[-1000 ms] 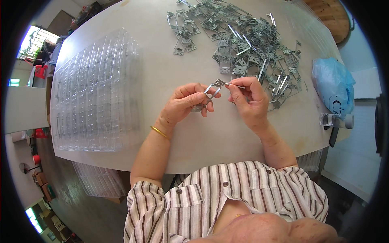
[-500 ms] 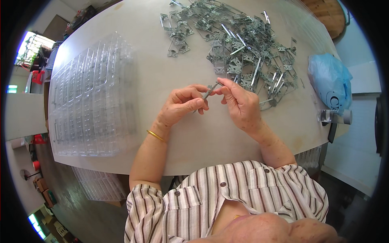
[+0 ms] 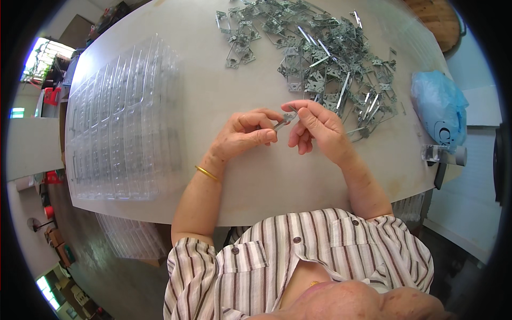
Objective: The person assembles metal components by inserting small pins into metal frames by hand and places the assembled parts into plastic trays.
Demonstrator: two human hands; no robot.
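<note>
Metal part, clamped in the left hand above the table, inside its near edge; the right hand meets the far end, grip unclear. Tabletop stretches leftward to clear trays; a metal pile lies just beyond.

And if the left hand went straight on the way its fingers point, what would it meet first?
Probably the right hand, whose fingers lie just ahead of the left hand and the small metal part it holds, though depth is unclear.
</note>
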